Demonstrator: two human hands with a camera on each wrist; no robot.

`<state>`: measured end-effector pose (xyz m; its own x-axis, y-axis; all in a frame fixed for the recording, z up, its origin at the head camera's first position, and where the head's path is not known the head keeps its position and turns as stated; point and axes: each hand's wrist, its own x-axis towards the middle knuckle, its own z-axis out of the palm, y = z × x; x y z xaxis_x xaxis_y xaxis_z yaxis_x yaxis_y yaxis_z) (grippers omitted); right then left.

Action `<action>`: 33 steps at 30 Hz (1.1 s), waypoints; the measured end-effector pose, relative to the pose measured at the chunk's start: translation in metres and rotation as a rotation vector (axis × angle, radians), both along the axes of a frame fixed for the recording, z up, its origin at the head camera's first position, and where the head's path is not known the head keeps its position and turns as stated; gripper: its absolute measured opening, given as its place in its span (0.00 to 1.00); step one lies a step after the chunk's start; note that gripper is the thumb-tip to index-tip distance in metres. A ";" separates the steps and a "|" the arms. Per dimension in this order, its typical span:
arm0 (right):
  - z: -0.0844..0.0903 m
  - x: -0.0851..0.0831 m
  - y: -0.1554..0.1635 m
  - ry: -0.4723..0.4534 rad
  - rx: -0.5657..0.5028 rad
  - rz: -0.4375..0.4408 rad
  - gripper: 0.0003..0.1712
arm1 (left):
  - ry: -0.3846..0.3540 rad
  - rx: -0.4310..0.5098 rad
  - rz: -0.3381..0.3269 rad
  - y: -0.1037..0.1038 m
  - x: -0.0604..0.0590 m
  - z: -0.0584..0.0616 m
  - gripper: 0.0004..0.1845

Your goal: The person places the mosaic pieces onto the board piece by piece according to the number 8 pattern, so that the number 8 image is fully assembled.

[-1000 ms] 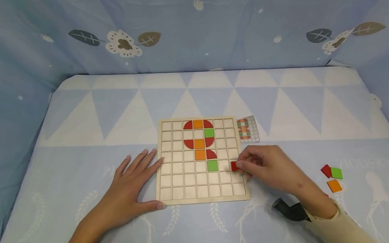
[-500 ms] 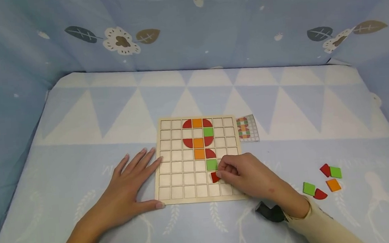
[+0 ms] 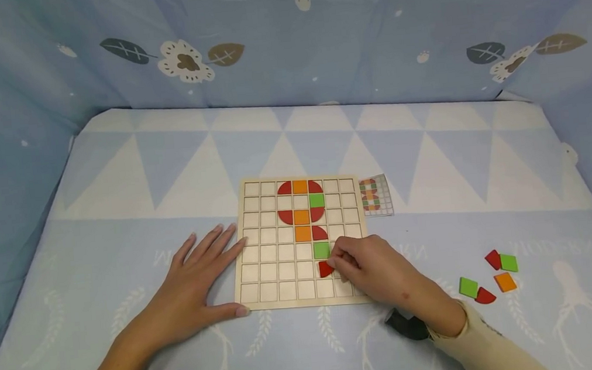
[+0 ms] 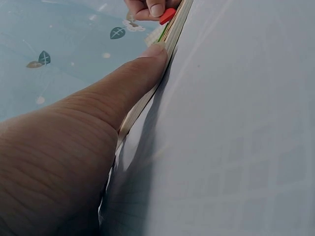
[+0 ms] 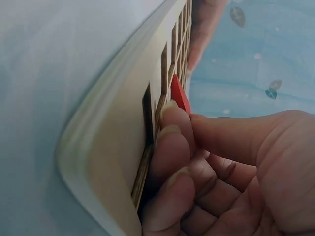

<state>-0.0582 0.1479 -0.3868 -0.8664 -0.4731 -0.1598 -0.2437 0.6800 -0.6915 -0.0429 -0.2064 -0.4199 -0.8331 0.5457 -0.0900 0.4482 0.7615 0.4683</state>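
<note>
A wooden grid board [image 3: 271, 274] lies flat on the table, with red quarter-round, orange square and green square tiles in some of its cells. Between thumb and fingertips my right hand [image 3: 374, 266] pinches a red tile [image 3: 325, 269], seen tilted in the right wrist view, just below a green tile [image 3: 321, 250]. The far part of that red tile is covered by my fingers. My left hand [image 3: 191, 291] lies spread with straight fingers at the board's left edge, its thumb and index tip touching the rim.
A small pattern card [image 3: 376, 195] lies by the board's upper right side. Loose tiles sit to the right: a green square [image 3: 468, 287], a red quarter-round [image 3: 485, 296], an orange square [image 3: 505, 282], another green square [image 3: 509, 263] and a red piece [image 3: 493, 259]. Patterned cloth walls surround the table.
My right hand has carried the red tile leftward from the board's right edge to the cell below the lower green tile. In the last half second it moved only slightly. My left hand stays put.
</note>
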 end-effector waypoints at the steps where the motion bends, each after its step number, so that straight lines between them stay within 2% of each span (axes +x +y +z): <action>1: 0.000 0.000 -0.001 0.001 0.004 -0.003 0.08 | 0.001 0.001 -0.001 0.000 0.000 0.000 0.59; 9: -0.004 0.001 -0.005 0.051 0.036 -0.005 0.07 | -0.004 0.018 -0.004 0.000 0.000 0.003 0.59; 13: -0.003 -0.001 -0.001 0.026 0.017 0.050 0.03 | -0.004 0.017 -0.002 0.001 0.000 0.003 0.59; 19: -0.003 -0.003 0.005 0.007 -0.009 0.121 0.06 | -0.013 0.018 -0.002 0.001 0.000 0.003 0.59; 27: -0.007 -0.002 0.001 0.066 0.025 0.077 0.06 | -0.001 0.025 -0.007 0.000 0.000 0.003 0.58; 33: -0.010 -0.001 -0.001 0.123 0.058 0.082 0.07 | 0.000 0.022 -0.003 0.001 0.000 0.003 0.59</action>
